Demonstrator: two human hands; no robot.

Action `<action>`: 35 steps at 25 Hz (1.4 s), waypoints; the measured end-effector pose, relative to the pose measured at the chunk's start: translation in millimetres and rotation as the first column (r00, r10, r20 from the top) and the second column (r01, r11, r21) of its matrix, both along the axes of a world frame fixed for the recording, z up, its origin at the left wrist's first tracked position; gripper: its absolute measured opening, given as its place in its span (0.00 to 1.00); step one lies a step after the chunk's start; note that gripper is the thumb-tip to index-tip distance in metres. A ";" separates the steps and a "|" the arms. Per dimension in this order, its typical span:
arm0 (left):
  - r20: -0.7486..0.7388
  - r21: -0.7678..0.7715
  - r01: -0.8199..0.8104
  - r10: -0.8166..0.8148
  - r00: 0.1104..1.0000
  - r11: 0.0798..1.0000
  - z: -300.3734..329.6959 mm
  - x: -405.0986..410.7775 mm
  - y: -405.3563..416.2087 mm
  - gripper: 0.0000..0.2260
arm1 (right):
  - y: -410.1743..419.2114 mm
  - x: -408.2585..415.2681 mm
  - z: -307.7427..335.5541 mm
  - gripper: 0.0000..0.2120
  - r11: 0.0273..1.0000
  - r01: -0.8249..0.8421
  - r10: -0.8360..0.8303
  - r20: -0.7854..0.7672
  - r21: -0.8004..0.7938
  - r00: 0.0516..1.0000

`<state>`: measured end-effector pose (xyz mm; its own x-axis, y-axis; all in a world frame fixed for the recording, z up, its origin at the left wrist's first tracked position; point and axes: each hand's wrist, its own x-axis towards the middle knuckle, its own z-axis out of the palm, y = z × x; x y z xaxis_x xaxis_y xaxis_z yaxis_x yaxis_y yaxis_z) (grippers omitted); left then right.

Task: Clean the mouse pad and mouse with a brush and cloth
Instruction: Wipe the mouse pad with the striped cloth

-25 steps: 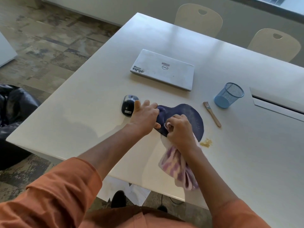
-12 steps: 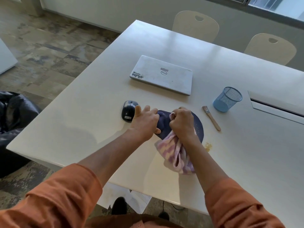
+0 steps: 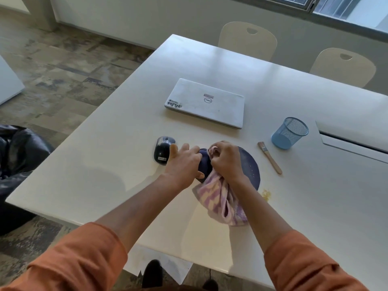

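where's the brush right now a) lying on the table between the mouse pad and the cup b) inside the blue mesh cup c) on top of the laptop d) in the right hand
a: the brush lies flat on the table, untouched, between the mouse pad and the cup.

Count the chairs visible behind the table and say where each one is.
2. One cream moulded chair with a handle cutout stands at the white table's far edge, beyond the closed laptop; the second stands to its right. Others may lie outside the frame.
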<state>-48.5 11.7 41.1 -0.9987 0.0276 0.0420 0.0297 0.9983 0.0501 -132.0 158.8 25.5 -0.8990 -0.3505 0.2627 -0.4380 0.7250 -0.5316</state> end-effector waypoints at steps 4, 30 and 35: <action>0.006 0.001 0.000 0.000 1.000 1.000 -0.1 -1.0 0.6 0.20 | 0.3 -1.9 -3.6 0.03 0.999 -0.019 0.020 -0.020 0.045 1.000; 0.023 -0.049 -0.008 0.009 1.000 0.999 6.0 3.9 5.7 0.19 | 13.4 3.4 1.1 0.07 0.994 -0.020 0.023 -0.024 0.108 0.999; 0.042 -0.088 -0.009 0.013 0.999 0.996 12.5 3.2 9.0 0.18 | 6.1 10.8 4.1 0.06 0.989 0.070 -0.064 -0.044 0.134 0.997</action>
<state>-45.3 20.7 53.6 -0.9998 0.0187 -0.0025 0.0188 0.9992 -0.0365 -121.2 164.9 29.6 -0.9115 -0.3245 0.2529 -0.4048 0.8173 -0.4102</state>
